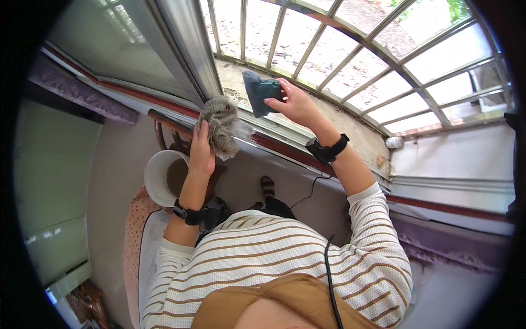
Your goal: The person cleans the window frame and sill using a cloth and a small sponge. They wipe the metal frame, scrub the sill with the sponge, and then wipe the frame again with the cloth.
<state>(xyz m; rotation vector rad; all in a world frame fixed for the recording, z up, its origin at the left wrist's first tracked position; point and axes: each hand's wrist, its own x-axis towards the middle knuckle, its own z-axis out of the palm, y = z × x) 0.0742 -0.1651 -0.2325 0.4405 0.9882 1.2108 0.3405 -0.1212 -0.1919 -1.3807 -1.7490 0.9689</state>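
My left hand point(201, 154) grips a bunched, dirty grey cloth point(222, 131) by the inner edge of the windowsill, close to the upright metal frame point(193, 49) of a sliding window. A paler, see-through end of the bunch hangs off its right side. My right hand point(295, 105) holds a dark green plastic scrubber point(269, 95) above the window track point(283, 123), fingers on its right end. The scrubber's grey pad point(252, 94) faces left, apart from the cloth. Each wrist wears a black strap with a small device.
Metal security bars point(320, 35) curve beyond the sill. A white bucket point(153, 185) of murky water stands at left, beside a wooden chair point(158, 131). A cable point(312, 189) hangs from my right wrist. A small white container point(394, 142) sits in the sill's right corner.
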